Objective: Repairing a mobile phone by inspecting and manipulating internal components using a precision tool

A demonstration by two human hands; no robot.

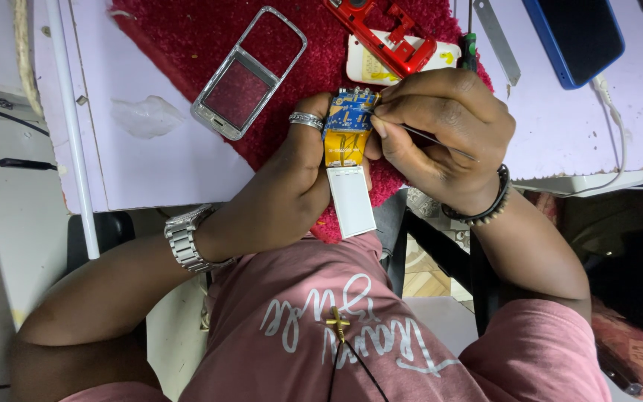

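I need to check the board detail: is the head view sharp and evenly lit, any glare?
Head view: even, soft light, no hard shadows; board sharp between left hand and right hand; white screen bright but not blown out; frame edges bend slightly.

red mat (187,30) as ref: silver phone frame (248,72) on it; red housing (381,33) at its far edge; blue phone (579,37) well off right; steel blade (497,37) between.

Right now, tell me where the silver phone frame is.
In the head view, the silver phone frame lies upper left on the red mat, apart from the left hand, beside the crumpled clear plastic.
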